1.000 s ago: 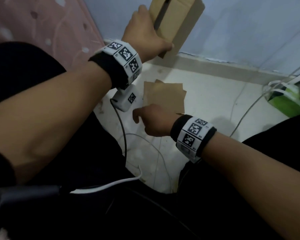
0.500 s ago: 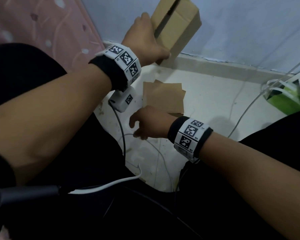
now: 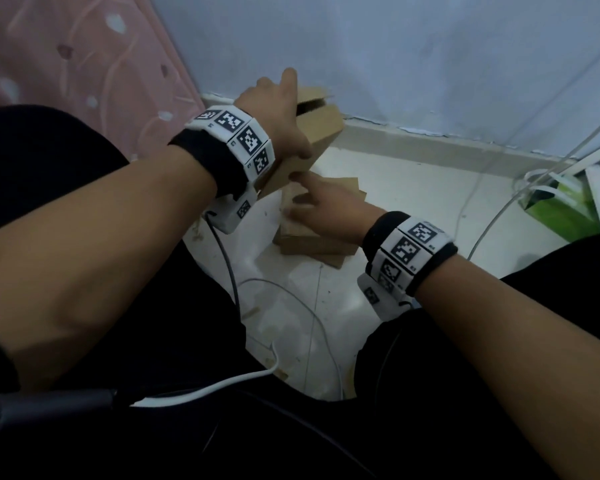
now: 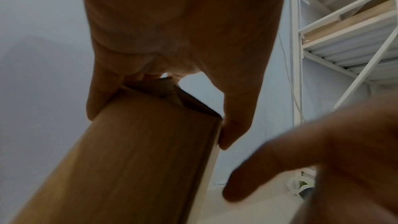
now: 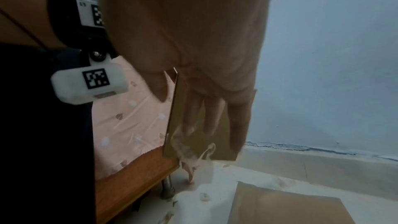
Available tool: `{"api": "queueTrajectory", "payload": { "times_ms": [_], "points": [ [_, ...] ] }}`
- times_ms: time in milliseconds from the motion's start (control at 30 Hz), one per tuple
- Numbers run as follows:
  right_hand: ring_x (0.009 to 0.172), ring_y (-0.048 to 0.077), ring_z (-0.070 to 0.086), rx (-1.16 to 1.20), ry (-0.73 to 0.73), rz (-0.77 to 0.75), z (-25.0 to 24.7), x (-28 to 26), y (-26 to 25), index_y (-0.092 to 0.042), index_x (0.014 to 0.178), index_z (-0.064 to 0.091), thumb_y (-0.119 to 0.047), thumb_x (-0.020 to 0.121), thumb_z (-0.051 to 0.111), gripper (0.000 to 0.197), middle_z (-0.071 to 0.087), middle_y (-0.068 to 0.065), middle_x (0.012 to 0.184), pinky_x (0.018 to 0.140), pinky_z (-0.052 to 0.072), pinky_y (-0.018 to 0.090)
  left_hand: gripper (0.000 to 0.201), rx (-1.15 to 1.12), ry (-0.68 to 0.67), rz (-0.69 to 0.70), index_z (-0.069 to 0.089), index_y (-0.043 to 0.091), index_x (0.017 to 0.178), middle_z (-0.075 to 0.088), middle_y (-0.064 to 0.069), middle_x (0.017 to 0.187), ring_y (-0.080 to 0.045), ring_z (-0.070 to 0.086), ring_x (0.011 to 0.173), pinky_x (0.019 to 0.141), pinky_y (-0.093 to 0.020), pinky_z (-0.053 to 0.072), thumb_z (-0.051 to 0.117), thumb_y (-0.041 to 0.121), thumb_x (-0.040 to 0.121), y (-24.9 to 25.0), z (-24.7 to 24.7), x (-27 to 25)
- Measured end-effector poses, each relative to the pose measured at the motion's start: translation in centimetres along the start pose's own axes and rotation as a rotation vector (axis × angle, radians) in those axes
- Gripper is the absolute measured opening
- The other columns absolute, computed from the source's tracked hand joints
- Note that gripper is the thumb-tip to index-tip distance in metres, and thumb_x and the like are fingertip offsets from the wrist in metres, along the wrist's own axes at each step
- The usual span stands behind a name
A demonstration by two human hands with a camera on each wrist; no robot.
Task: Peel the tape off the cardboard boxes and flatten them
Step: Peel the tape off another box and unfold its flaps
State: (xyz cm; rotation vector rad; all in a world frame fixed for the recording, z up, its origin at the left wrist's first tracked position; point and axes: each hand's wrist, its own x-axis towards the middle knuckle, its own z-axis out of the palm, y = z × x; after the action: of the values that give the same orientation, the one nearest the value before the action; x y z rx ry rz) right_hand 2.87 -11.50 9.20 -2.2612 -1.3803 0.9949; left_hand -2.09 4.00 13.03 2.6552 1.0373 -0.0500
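Observation:
My left hand (image 3: pixel 281 116) grips the upper end of a brown cardboard box (image 3: pixel 321 133) and holds it tilted above the floor. In the left wrist view the left hand (image 4: pixel 183 40) has its thumb on one edge of the box (image 4: pixel 140 151) and fingers on the other, at the open flaps. My right hand (image 3: pixel 323 209) reaches up to the box's lower end with straight fingers. The right wrist view shows the right hand (image 5: pixel 193 40) lying along the box (image 5: pixel 217 149). Crumpled clear tape (image 5: pixel 193 156) shows by its bottom corner. Flattened cardboard (image 3: pixel 312 245) lies on the floor below.
A bed with a pink cover (image 3: pixel 84 64) and a wooden frame (image 5: pixel 133 176) stands on the left. The blue wall and its skirting (image 3: pixel 430 140) are close behind. White cables (image 3: pixel 291 296) cross the floor. A green bag (image 3: pixel 561 209) sits right, and a white metal rack (image 4: pixel 344 31) beyond.
My left hand has brought the box down and nearer. My right hand has opened its curled fingers and risen from above the flat cardboard to the box's lower end.

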Motion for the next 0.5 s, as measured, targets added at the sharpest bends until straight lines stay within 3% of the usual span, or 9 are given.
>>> {"api": "queueTrajectory", "payload": {
  "times_ms": [67, 167, 267, 333, 400, 500],
  "points": [
    [0.135, 0.026, 0.051, 0.035, 0.151, 0.013, -0.3, 0.5, 0.0, -0.019, 0.152, 0.047, -0.018, 0.103, 0.052, 0.049, 0.053, 0.01, 0.151, 0.094, 0.035, 0.023, 0.082, 0.025, -0.045, 0.0, 0.039, 0.01, 0.124, 0.052, -0.018, 0.11, -0.036, 0.054, 0.093, 0.071, -0.041, 0.042, 0.085, 0.045, 0.065, 0.0, 0.0, 0.0],
    [0.127, 0.026, 0.057, 0.061, 0.283, 0.018, -0.2, 0.7, 0.1, -0.015, 0.134, 0.065, -0.004, 0.095, 0.05, 0.044, 0.066, 0.009, 0.136, 0.091, 0.037, 0.022, 0.085, 0.058, -0.075, 0.012, 0.041, 0.017, 0.134, 0.045, -0.02, 0.128, -0.041, 0.057, 0.096, 0.076, -0.042, 0.046, 0.083, 0.049, 0.067, 0.0, -0.1, -0.2],
    [0.113, 0.026, 0.064, 0.142, 0.468, 0.048, -0.3, 0.7, 0.5, -0.017, 0.114, 0.073, -0.004, 0.09, 0.055, 0.032, 0.073, 0.006, 0.12, 0.088, 0.043, 0.025, 0.077, 0.132, -0.057, 0.126, 0.043, 0.038, 0.139, 0.022, -0.013, 0.152, -0.046, 0.058, 0.105, 0.091, -0.049, 0.051, 0.074, 0.057, 0.071, 0.1, -0.4, -0.3],
    [0.098, 0.024, 0.068, 0.293, 0.543, 0.117, -0.9, 0.8, 0.6, -0.02, 0.106, 0.071, -0.007, 0.087, 0.058, 0.026, 0.072, 0.003, 0.108, 0.08, 0.049, 0.029, 0.058, 0.204, -0.117, 0.197, 0.053, 0.043, 0.133, 0.018, -0.008, 0.159, -0.044, 0.051, 0.12, 0.1, -0.054, 0.047, 0.065, 0.062, 0.079, 0.3, -0.5, -0.4],
    [0.089, 0.023, 0.071, 0.484, 0.566, 0.18, -1.8, 0.6, 0.5, -0.023, 0.1, 0.067, -0.012, 0.079, 0.06, 0.025, 0.071, 0.005, 0.106, 0.074, 0.055, 0.032, 0.043, 0.201, -0.204, 0.238, 0.065, 0.044, 0.124, 0.029, -0.004, 0.156, -0.037, 0.045, 0.129, 0.106, -0.053, 0.043, 0.06, 0.061, 0.085, 0.6, -0.3, -0.4],
    [0.075, 0.023, 0.071, 0.705, 0.613, 0.199, -2.8, 0.5, 0.4, -0.027, 0.09, 0.062, -0.015, 0.062, 0.058, 0.031, 0.076, 0.013, 0.095, 0.064, 0.054, 0.038, 0.041, 0.111, -0.231, 0.292, 0.073, 0.044, 0.114, 0.052, 0.001, 0.14, -0.027, 0.054, 0.121, 0.102, -0.046, 0.047, 0.058, 0.063, 0.081, 0.7, 0.4, -0.1]
  ]
}}
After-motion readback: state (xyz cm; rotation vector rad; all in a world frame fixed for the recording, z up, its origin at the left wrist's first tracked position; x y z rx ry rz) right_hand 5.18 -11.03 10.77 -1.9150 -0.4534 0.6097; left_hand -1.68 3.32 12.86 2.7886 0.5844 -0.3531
